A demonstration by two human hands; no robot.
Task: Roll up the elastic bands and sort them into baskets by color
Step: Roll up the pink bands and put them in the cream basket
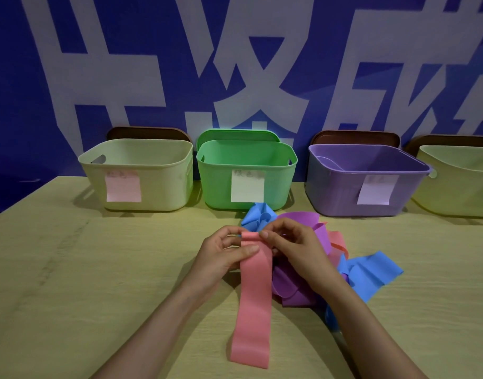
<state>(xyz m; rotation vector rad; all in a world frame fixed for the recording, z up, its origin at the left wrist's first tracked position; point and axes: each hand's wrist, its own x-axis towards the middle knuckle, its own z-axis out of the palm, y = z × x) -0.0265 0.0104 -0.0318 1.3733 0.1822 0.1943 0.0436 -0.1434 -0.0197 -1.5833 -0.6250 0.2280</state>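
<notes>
A long pink elastic band [254,305] lies stretched toward me on the wooden table [98,269], its far end folded over into a small roll. My left hand [224,255] pinches that rolled end from the left, thumb on top. My right hand [292,247] pinches it from the right. Behind and under my right hand lies a heap of loose bands: purple [295,291], blue [371,272] and another pink one [338,242]. Along the back stand a cream basket [141,157], a green basket [245,160], a purple basket [371,165] and a yellow basket [459,170].
Each basket carries a paper note on its front. Brown lids and a green lid [237,134] lean behind the baskets against a blue wall with large white characters. The table's left edge slants away at far left.
</notes>
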